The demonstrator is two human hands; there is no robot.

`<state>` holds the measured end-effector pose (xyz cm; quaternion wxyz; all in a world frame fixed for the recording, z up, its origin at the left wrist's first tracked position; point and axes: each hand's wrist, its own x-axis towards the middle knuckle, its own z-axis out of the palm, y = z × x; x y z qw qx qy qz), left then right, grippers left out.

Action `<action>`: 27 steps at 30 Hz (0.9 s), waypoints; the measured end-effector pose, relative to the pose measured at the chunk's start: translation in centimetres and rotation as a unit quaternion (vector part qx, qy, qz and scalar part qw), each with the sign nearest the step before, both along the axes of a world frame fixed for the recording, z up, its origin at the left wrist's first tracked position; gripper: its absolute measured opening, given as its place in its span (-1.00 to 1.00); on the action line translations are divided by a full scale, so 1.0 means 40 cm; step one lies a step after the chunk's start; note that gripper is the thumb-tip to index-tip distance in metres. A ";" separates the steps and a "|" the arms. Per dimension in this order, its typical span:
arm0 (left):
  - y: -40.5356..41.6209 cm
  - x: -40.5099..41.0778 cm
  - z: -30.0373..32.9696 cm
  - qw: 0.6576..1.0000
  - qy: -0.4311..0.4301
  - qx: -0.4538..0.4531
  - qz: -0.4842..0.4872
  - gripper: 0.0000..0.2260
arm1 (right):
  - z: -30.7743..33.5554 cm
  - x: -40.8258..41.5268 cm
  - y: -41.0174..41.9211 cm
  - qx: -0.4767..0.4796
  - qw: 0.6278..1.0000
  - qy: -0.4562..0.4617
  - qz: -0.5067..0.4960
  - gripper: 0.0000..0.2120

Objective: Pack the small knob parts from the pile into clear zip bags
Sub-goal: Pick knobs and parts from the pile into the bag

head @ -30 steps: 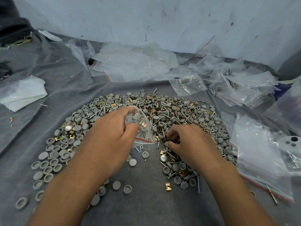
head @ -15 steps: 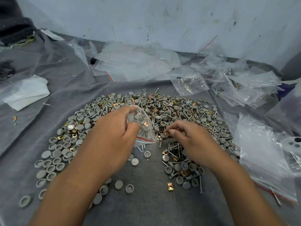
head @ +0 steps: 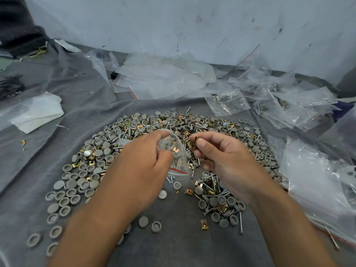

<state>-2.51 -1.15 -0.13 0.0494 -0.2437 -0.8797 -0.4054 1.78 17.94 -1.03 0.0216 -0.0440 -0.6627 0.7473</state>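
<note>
We see soft, even light all over, bright enough, with only faint shadows under the hands. The clear bags [head: 300, 105] shine with small white glints. The middle looks sharp. Near the edges things bend and stretch, and the wall [head: 173, 24] looks a bit fuzzy.

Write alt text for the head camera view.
A person's left hand holds open a small clear zip bag while the right hand pinches a brass clip beside its mouth, above a pile of grey caps, screws and clips on grey cloth.
</note>
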 end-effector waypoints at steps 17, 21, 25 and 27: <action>0.001 -0.001 0.002 1.000 0.017 -0.006 -0.016 -0.57 | 0.030 0.037 -0.073 0.426 0.856 0.256 -0.140 -0.87; 0.000 -0.003 0.000 1.000 0.017 -0.006 -0.016 -0.58 | 0.025 0.037 -0.072 0.469 0.820 0.285 -0.164 -0.87; -0.001 -0.004 -0.002 1.000 0.018 -0.012 -0.010 -0.56 | 0.038 0.039 -0.062 0.416 0.843 0.282 -0.191 -0.88; -0.001 -0.004 0.000 1.000 0.016 -0.013 -0.010 -0.53 | 0.042 0.039 -0.065 0.408 0.846 0.289 -0.188 -0.91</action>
